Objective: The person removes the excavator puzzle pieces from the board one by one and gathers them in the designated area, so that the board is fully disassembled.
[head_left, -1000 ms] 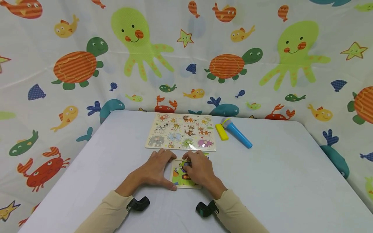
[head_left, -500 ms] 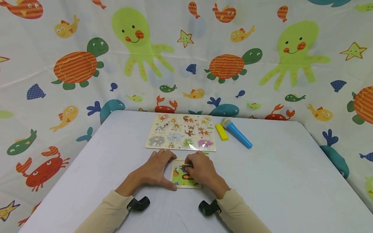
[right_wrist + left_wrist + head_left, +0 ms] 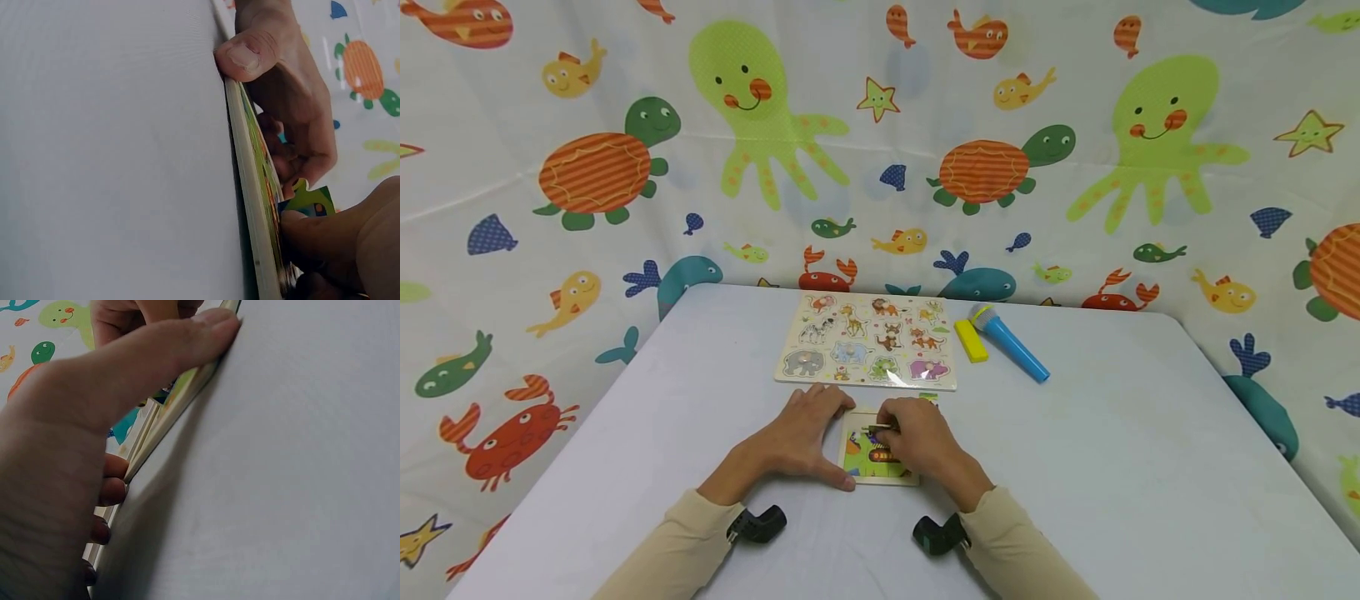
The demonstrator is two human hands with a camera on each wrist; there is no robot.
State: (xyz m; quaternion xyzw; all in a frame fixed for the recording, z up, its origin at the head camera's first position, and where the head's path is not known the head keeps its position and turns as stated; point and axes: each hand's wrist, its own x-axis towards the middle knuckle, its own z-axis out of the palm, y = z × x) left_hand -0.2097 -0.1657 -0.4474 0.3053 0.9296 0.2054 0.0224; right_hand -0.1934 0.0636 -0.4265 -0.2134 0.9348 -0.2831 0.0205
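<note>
A small wooden jigsaw puzzle (image 3: 886, 481) with a pale frame and a green picture lies on the table in the head view. My left hand (image 3: 801, 437) grips it at the left side, thumb at the near corner and fingers at the far one. Over its upper part my right hand (image 3: 919, 435) pinches a jigsaw piece (image 3: 320, 199), green with a dark blue patch. That piece stands tilted up out of the picture, seen nearly edge-on in the head view. The right hand covers the puzzle's upper right; the right wrist view shows the left thumb (image 3: 247, 57) on the frame.
Behind the hands lies an animal peg puzzle board (image 3: 867, 342). To its right are a yellow block (image 3: 971, 341) and a blue toy microphone (image 3: 1011, 343). A small green printed item (image 3: 929, 398) peeks out behind the right hand. A sea-animal curtain hangs beyond the table.
The right hand has drawn slightly back to the right, and the jigsaw piece in its fingers has gone from lying nearly flat to tilted up. The left hand has stayed put.
</note>
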